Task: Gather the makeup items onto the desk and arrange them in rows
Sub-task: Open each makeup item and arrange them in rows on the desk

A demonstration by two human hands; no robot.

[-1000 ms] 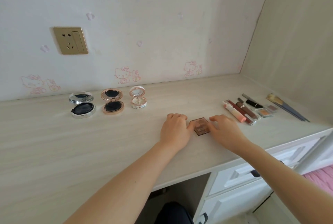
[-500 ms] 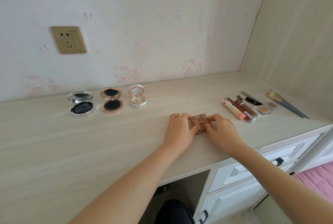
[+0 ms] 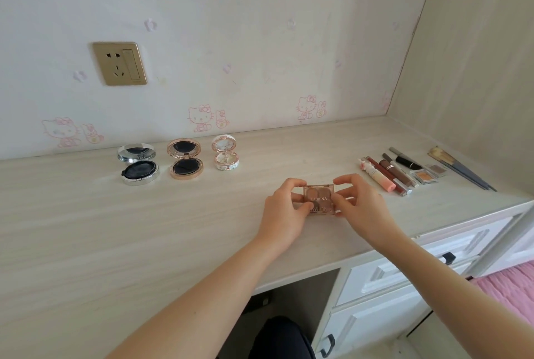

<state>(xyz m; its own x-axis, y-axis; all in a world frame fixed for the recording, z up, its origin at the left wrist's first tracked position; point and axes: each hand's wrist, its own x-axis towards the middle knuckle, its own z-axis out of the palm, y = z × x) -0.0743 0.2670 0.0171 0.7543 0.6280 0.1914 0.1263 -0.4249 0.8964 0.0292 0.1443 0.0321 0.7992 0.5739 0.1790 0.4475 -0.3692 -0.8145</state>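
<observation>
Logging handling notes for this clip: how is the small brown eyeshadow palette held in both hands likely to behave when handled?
The eyeshadow palette looks stiff: a flat, hard-edged case pinched between the left hand and right hand without bending. Probably light, since fingertips alone hold it. Its glossy surface may be slippery; flat faces make rolling unlikely.

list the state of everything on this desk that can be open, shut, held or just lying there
silver compact, open, lid up
gold compact, open, lid up
white compact, open, lid up
brown palette, pinched by both hands, lid state unclear
left hand, pinching the palette
right hand, pinching the palette
lip tubes, lying side by side
brushes, lying flat
drawers, shut
</observation>
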